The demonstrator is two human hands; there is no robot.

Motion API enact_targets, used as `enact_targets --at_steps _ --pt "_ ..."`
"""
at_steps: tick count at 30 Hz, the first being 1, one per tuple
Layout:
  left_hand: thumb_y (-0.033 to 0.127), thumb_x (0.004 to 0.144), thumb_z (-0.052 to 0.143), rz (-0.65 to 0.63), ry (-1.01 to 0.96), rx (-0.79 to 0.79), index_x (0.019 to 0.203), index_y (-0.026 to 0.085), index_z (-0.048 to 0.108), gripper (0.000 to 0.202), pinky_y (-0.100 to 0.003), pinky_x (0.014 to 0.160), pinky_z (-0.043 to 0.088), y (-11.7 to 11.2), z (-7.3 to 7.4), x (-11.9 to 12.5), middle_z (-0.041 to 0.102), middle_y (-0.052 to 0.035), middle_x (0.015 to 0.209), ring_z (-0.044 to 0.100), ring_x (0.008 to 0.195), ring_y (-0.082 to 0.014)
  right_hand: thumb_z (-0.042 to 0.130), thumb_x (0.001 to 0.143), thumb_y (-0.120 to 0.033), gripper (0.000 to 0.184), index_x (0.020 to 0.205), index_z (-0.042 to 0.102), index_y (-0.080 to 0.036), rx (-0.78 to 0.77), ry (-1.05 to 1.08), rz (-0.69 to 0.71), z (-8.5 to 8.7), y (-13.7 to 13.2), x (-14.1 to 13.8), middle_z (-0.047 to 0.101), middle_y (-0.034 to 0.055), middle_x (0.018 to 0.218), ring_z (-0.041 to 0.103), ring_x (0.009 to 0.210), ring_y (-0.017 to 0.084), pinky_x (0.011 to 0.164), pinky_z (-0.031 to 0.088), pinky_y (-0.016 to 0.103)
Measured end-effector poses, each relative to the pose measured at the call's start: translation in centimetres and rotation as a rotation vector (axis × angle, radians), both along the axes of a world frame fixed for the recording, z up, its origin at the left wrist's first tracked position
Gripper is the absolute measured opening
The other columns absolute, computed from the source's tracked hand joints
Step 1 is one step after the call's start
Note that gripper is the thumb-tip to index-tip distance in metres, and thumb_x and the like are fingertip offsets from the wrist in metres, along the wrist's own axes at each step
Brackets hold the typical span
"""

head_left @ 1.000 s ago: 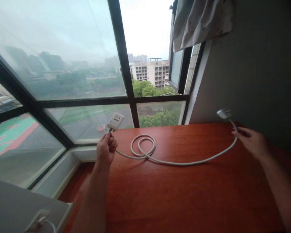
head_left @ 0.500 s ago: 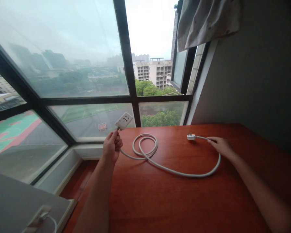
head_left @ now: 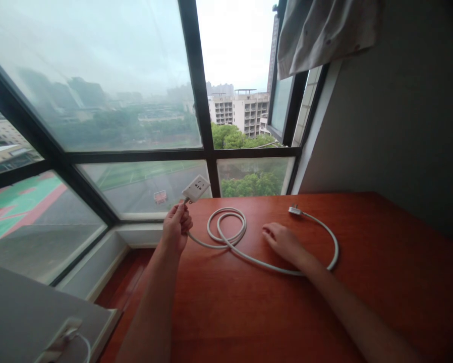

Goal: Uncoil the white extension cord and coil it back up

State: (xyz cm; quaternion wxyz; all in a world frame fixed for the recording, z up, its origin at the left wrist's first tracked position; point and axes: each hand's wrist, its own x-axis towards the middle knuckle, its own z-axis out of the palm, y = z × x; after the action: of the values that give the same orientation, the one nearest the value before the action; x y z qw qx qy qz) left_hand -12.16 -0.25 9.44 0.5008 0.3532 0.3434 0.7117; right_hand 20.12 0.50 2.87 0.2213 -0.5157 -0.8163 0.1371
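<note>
My left hand is closed around the pale extension cord just below its white socket block, which it lifts clear of the table near the window. From there the cord drops to the tabletop, makes a loop and sweeps right to its white plug. The plug lies on the table with its prongs upward. Over the middle of the table is my right hand, empty, fingers curled loosely together, between the loop and the plug. Its forearm crosses above the cord.
The reddish-brown table reaches to the window frame. A grey curtain hangs at the upper right beside an opened pane. At the lower left, a white cable is plugged into a wall socket.
My right hand has let go of the cord near the plug and moved left over the table. The plug now rests on the table. My left hand still holds the socket end.
</note>
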Motion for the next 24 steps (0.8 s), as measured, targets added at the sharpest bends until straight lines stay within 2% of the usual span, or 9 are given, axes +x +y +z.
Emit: enact_targets --at_steps 3,5,7,10,12,14,18,21,24 --pt "0.032 0.077 0.069 0.032 0.007 -0.002 0.078 0.016 0.052 0.023 -0.011 0.031 0.017 0.1 -0.2 0.0 0.024 0.0126 0.047 0.019 0.032 -0.0007 0.053 0.087 -0.034 0.027 0.109 0.062 -0.021 -0.093 0.024 0.118 0.0 -2.2 -5.2 0.069 0.0064 0.093 0.061 0.083 0.018 0.072 0.044 0.026" --pt "0.033 0.078 0.068 0.049 0.010 -0.011 0.082 0.016 0.053 0.023 -0.011 0.032 0.017 0.2 -0.5 0.0 0.024 0.0127 0.048 0.020 0.032 -0.0008 0.056 0.085 -0.035 0.026 0.107 0.062 -0.023 -0.109 0.026 0.143 0.0 -3.0 -7.1 0.069 0.0043 0.088 0.061 0.080 0.018 0.069 0.042 0.024" --pt "0.034 0.078 0.068 0.060 0.008 -0.016 0.084 0.016 0.054 0.023 -0.011 0.032 0.017 0.3 -0.6 0.0 0.024 0.0128 0.048 0.020 0.032 -0.0008 0.056 0.086 -0.035 0.021 0.102 0.063 -0.023 -0.119 0.025 0.168 0.2 -3.3 -7.7 0.069 0.0037 0.086 0.061 0.078 0.017 0.067 0.041 0.023" --pt "0.034 0.077 0.068 0.077 -0.006 -0.007 0.085 0.016 0.055 0.023 -0.011 0.032 0.018 0.3 -0.7 -0.3 0.024 0.0128 0.048 0.021 0.032 -0.0007 0.049 0.089 -0.031 0.019 0.090 0.065 -0.021 -0.088 0.024 0.180 1.5 -3.0 -7.1 0.068 0.0053 0.087 0.060 0.078 0.017 0.068 0.040 0.024" --pt "0.032 0.077 0.068 0.095 -0.017 -0.001 0.085 0.016 0.055 0.023 -0.011 0.032 0.018 0.2 -0.5 -0.6 0.025 0.0127 0.048 0.021 0.032 -0.0006 0.043 0.091 -0.030 0.025 0.085 0.065 -0.019 -0.022 0.051 0.129 2.8 -2.5 -5.7 0.068 0.0067 0.088 0.060 0.079 0.017 0.070 0.041 0.025" --pt "0.031 0.076 0.068 0.118 -0.022 0.008 0.085 0.015 0.056 0.022 -0.012 0.032 0.018 0.0 -0.2 -1.0 0.026 0.0126 0.048 0.021 0.032 -0.0007 0.040 0.092 -0.032 0.028 0.088 0.065 -0.019 0.047 0.104 0.037 4.2 -1.8 -3.6 0.068 0.0074 0.087 0.060 0.081 0.019 0.074 0.043 0.027" --pt "0.031 0.075 0.070 0.210 -0.003 0.054 0.084 0.014 0.058 0.023 -0.013 0.033 0.016 -0.6 0.8 -2.3 0.027 0.0124 0.047 0.021 0.033 -0.0010 0.036 0.094 -0.033 0.034 0.112 0.061 -0.021 0.214 0.176 -0.188 6.2 -0.2 2.0 0.067 0.0097 0.107 0.061 0.095 0.023 0.083 0.044 0.031" --pt "0.033 0.076 0.069 0.363 0.039 0.120 0.084 0.013 0.059 0.023 -0.014 0.034 0.017 -1.1 1.7 -3.7 0.028 0.0121 0.045 0.020 0.034 -0.0014 0.037 0.093 -0.036 0.035 0.112 0.063 -0.024 0.230 -0.007 -0.290 6.2 0.8 6.6 0.067 0.0084 0.109 0.062 0.096 0.024 0.083 0.044 0.030" --pt "0.034 0.079 0.065 0.593 0.062 0.189 0.084 0.014 0.059 0.021 -0.017 0.035 0.021 -1.6 2.5 -5.3 0.033 0.0107 0.044 0.025 0.036 -0.0034 0.037 0.093 -0.036 0.033 0.107 0.065 -0.026 0.180 -0.204 -0.384 5.2 1.5 10.3 0.068 0.0072 0.107 0.063 0.094 0.024 0.078 0.044 0.030"
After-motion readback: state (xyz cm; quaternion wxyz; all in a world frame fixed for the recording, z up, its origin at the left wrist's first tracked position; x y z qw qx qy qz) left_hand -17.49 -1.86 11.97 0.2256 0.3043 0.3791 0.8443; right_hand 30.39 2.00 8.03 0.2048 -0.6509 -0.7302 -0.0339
